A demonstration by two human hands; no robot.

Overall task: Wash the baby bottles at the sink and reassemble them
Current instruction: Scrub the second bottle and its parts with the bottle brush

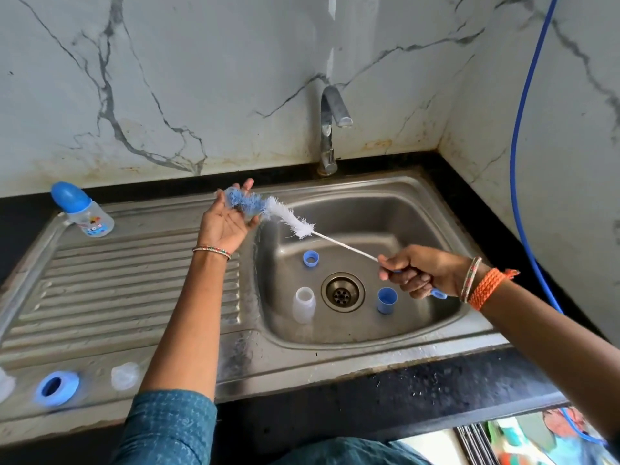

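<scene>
Right hand [414, 271] grips the blue handle of our brush [288, 218], fingers curled round it, while our left hand [228, 219] lies palm up with relaxed fingers cradling the blue bristle tip, holding rather than pinching it. From the biggest thing down: the steel sink [436, 340] has its basin on our right and a ribbed drainboard [134, 283] on our left, with the tap [330, 129] at the back showing no water running. On the far corner of the drainboard stands one whole bottle [89, 213], cap on, which we judge either finished or not yet opened; we cannot tell which. In the basin, around the drain, sit a clear bottle body [303, 305], a blue cap [386, 300] and a blue ring [311, 257], well apart from one another. On the near edge of the drainboard lie a second blue ring [57, 388] and a clear teat [125, 375] just beside it. We judge the job only partly done: one bottle is stripped down, the scrubbing seems about to begin or is midway, and rinsing and putting the parts back together are all left.
</scene>
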